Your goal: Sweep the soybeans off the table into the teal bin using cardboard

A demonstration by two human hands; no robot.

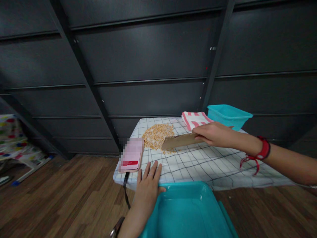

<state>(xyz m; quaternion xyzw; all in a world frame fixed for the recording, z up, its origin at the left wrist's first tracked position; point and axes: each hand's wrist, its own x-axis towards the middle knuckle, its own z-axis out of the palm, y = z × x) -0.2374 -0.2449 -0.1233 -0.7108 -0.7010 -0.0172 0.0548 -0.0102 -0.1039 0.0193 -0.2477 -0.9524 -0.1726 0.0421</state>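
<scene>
My right hand (210, 133) grips one end of a flat strip of brown cardboard (182, 141). The strip's far end touches the right side of a spread of yellow kernels (156, 135), which look like dried corn or soybeans with some white grains among them. My left hand (150, 180) lies flat with fingers stretched on the checked tablecloth (178, 167), its thumb at the rim of a large teal tub (205, 188) in front of the table. Just beyond my left fingers is a pink phone-like case (133, 153) with a dark strap.
A folded pink-and-white striped cloth (194, 119) lies at the table's back, beside a smaller turquoise basin (229, 114). Dark metal panels (148, 56) rise behind the table. Wooden flooring (81, 188) surrounds it, and a colourfully spotted cover (12, 142) hangs at far left.
</scene>
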